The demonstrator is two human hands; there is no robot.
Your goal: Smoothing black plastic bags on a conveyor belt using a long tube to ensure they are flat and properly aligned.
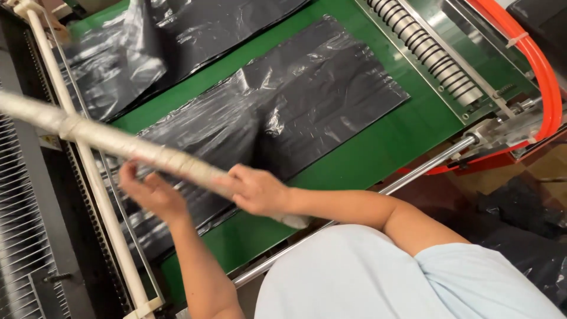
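Lying flat on the green belt (378,147) was a black plastic bag (295,112), shiny and full of wrinkles. A long pale stick (118,145) wrapped in tape was held across the bag, slanting from the upper left down to the lower right. The right hand (257,190) was closed around the stick near its lower end, with the fingers curled over it. The left hand (152,192) was seen just under the stick, with its fingers bent up toward it; whether it truly gripped the stick could not be told, since the picture was blurred there. Both hands were kept over the near edge of the bag. A second black bag (118,65) was seen farther back on the belt, bunched up at the upper left. A thin white bar (88,171) was laid along the left side of the belt, next to a grey metal grid (23,236). A row of small rollers (425,50) was set at the upper right, and an orange tube (540,65) was bent around the corner beyond it. A silver rod (413,171) was run along the near side of the belt. A light blue shirt (378,277) was worn by the person.
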